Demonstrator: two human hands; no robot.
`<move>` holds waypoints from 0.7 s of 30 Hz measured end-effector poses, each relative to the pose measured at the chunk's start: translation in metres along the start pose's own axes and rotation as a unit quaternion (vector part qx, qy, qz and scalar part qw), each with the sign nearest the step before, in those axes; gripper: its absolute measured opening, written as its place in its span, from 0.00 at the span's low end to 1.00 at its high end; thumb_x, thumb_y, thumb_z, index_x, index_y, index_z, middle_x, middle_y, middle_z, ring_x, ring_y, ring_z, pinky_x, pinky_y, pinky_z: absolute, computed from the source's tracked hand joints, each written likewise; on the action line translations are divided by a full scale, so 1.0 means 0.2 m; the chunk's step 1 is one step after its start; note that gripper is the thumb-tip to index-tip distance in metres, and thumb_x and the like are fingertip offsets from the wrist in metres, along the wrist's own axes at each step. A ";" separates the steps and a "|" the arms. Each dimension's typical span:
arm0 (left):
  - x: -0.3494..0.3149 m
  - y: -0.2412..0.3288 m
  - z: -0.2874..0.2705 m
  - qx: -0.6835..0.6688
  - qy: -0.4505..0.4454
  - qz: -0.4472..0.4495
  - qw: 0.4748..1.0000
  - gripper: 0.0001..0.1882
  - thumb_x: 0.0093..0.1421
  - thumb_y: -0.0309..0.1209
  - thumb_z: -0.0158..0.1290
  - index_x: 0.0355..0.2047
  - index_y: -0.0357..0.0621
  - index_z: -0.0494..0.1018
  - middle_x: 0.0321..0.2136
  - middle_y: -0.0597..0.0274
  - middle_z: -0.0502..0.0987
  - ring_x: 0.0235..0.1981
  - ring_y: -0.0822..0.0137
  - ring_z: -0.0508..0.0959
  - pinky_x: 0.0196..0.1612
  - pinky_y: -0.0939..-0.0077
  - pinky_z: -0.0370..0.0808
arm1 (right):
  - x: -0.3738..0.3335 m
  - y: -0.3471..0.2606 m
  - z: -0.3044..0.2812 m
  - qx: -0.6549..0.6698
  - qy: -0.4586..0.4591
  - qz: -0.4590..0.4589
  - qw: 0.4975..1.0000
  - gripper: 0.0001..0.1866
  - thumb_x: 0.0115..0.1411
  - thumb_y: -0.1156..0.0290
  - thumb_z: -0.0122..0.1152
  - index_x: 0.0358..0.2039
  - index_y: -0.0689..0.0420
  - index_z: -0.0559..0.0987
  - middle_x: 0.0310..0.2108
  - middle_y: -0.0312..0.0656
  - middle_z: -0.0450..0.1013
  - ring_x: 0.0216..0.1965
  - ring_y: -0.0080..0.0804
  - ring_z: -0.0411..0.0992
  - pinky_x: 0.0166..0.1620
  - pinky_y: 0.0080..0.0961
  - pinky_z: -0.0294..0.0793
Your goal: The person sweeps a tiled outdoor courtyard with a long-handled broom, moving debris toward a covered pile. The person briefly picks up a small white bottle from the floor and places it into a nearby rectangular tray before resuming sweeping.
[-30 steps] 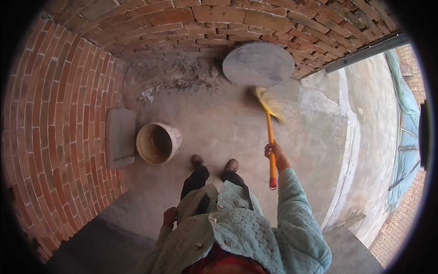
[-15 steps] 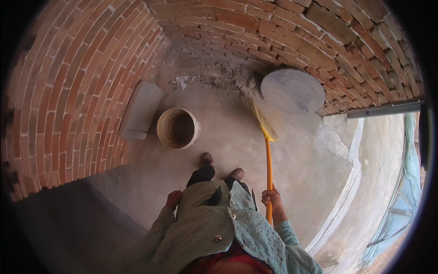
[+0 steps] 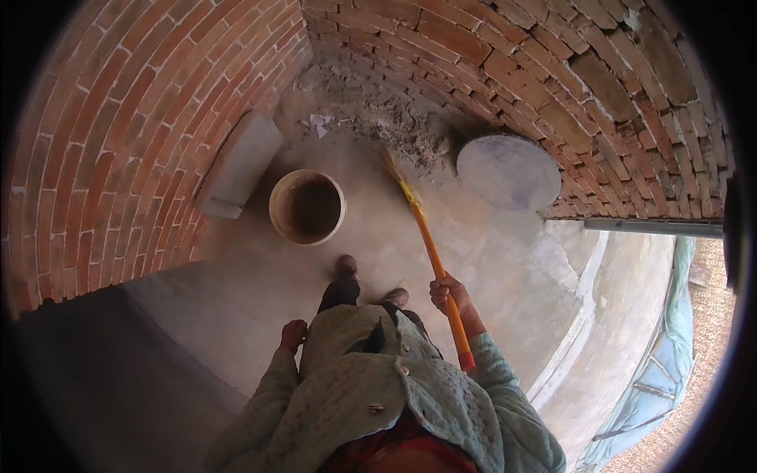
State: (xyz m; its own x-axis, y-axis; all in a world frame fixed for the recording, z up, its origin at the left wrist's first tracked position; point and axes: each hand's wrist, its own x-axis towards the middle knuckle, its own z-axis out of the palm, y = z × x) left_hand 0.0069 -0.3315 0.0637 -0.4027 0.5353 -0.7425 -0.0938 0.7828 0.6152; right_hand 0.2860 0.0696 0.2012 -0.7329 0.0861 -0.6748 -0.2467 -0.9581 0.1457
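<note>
While the broom (image 3: 423, 229) is held toward the floor's (image 3: 505, 260) far corner by the right hand (image 3: 452, 294), the left hand (image 3: 292, 336) is curled.

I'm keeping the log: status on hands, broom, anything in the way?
Right hand gripping broom. Left hand at side, contents unclear. Bucket left of broom, not touching; loose dirt beyond.

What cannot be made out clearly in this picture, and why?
In the head view:
Bottom inside the round beige bucket: dimmed by shadow, contents unclear.
Palm of the bare left hand: turned away, so whether it holds anything is unclear.
Bristle tips of the yellow-bristled broom with orange handle: blurred.
Lower end of the blue-green sheet: cut off by the picture's lower edge.
Back of the round grey slab: hidden by its own face.
</note>
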 end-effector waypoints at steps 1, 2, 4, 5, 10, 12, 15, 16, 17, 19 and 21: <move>0.01 0.04 0.00 -0.050 0.003 -0.028 0.998 0.09 0.37 0.28 0.53 0.20 0.41 0.67 0.25 0.54 0.70 0.29 0.56 0.71 0.30 0.66 0.69 | -0.02 0.02 0.08 -0.030 -0.006 -0.012 0.999 0.05 0.53 0.72 0.44 0.26 0.59 0.65 0.14 0.34 0.59 0.11 0.18 0.56 0.14 0.11 0.58; 0.02 0.08 0.01 -0.101 0.009 -0.056 0.993 0.09 0.37 0.28 0.53 0.20 0.40 0.66 0.25 0.53 0.70 0.30 0.56 0.71 0.30 0.66 0.70 | -0.04 0.03 0.15 -0.059 -0.013 -0.023 0.998 0.04 0.53 0.72 0.44 0.28 0.59 0.65 0.15 0.34 0.59 0.11 0.18 0.56 0.14 0.11 0.58; -0.03 0.39 0.00 -0.237 0.022 -0.169 0.957 0.09 0.37 0.28 0.53 0.20 0.40 0.66 0.26 0.53 0.70 0.30 0.56 0.71 0.32 0.67 0.70 | -0.08 0.06 0.23 -0.036 -0.010 -0.018 0.999 0.05 0.54 0.73 0.43 0.32 0.56 0.65 0.17 0.35 0.60 0.12 0.18 0.56 0.14 0.11 0.58; -0.03 0.37 -0.02 -0.213 -0.005 -0.138 0.967 0.07 0.42 0.28 0.50 0.22 0.39 0.66 0.25 0.55 0.70 0.29 0.59 0.72 0.29 0.68 0.71 | -0.09 0.06 0.27 -0.027 -0.013 -0.017 0.999 0.07 0.54 0.73 0.43 0.35 0.55 0.65 0.18 0.35 0.60 0.12 0.18 0.56 0.14 0.11 0.58; 0.02 0.13 0.00 -0.097 -0.017 -0.071 0.993 0.04 0.44 0.28 0.47 0.21 0.40 0.66 0.25 0.57 0.69 0.27 0.61 0.72 0.27 0.69 0.71 | 0.03 0.12 0.14 0.057 -0.042 0.057 0.996 0.06 0.54 0.70 0.44 0.28 0.60 0.65 0.15 0.33 0.58 0.14 0.18 0.57 0.16 0.11 0.59; -0.04 0.26 -0.02 -0.137 -0.014 -0.141 0.980 0.05 0.42 0.28 0.48 0.20 0.41 0.66 0.24 0.56 0.69 0.28 0.59 0.71 0.29 0.68 0.70 | 0.13 0.11 0.05 0.046 -0.028 0.068 0.996 0.07 0.54 0.69 0.45 0.24 0.59 0.64 0.14 0.32 0.57 0.14 0.18 0.57 0.16 0.11 0.59; -0.05 0.16 -0.01 0.014 -0.032 -0.047 0.998 0.05 0.43 0.30 0.47 0.20 0.42 0.67 0.23 0.56 0.69 0.28 0.56 0.71 0.30 0.66 0.69 | 0.18 0.06 -0.04 0.067 0.027 0.089 0.993 0.03 0.53 0.73 0.45 0.25 0.58 0.63 0.12 0.32 0.56 0.11 0.18 0.56 0.14 0.12 0.58; -0.01 0.02 0.00 0.177 -0.012 0.078 0.981 0.06 0.44 0.31 0.46 0.20 0.42 0.68 0.22 0.56 0.70 0.27 0.55 0.71 0.29 0.65 0.69 | 0.16 0.05 -0.06 -0.008 0.024 0.066 0.998 0.03 0.52 0.75 0.44 0.29 0.56 0.62 0.13 0.33 0.57 0.12 0.18 0.56 0.14 0.12 0.58; -0.03 0.12 0.01 0.319 -0.014 0.132 0.939 0.06 0.44 0.31 0.46 0.21 0.43 0.69 0.22 0.56 0.70 0.28 0.55 0.71 0.30 0.65 0.69 | 0.13 0.06 -0.10 -0.080 0.025 0.037 0.996 0.07 0.50 0.78 0.44 0.32 0.55 0.61 0.14 0.35 0.58 0.12 0.18 0.56 0.13 0.13 0.58; -0.04 0.25 0.09 0.397 -0.002 0.178 0.901 0.08 0.44 0.33 0.46 0.22 0.44 0.70 0.24 0.55 0.71 0.29 0.55 0.71 0.30 0.64 0.69 | -0.04 0.06 -0.11 -0.182 0.024 -0.009 0.983 0.17 0.48 0.82 0.44 0.39 0.53 0.60 0.15 0.36 0.58 0.11 0.18 0.56 0.12 0.14 0.56; -0.06 0.32 0.22 0.408 0.006 0.171 0.897 0.08 0.45 0.34 0.46 0.21 0.44 0.71 0.24 0.55 0.72 0.28 0.56 0.71 0.29 0.64 0.69 | -0.29 0.05 -0.17 -0.207 0.002 -0.026 0.978 0.22 0.48 0.81 0.46 0.45 0.53 0.58 0.14 0.35 0.57 0.10 0.18 0.55 0.12 0.13 0.55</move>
State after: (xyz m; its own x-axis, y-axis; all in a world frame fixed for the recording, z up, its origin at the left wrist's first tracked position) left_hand 0.0465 -0.2740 0.0995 -0.2917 0.7884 -0.5416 0.7325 0.5482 0.4035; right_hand 0.3476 0.0463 0.2181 -0.7228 0.1382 -0.6771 -0.0054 -0.9809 -0.1945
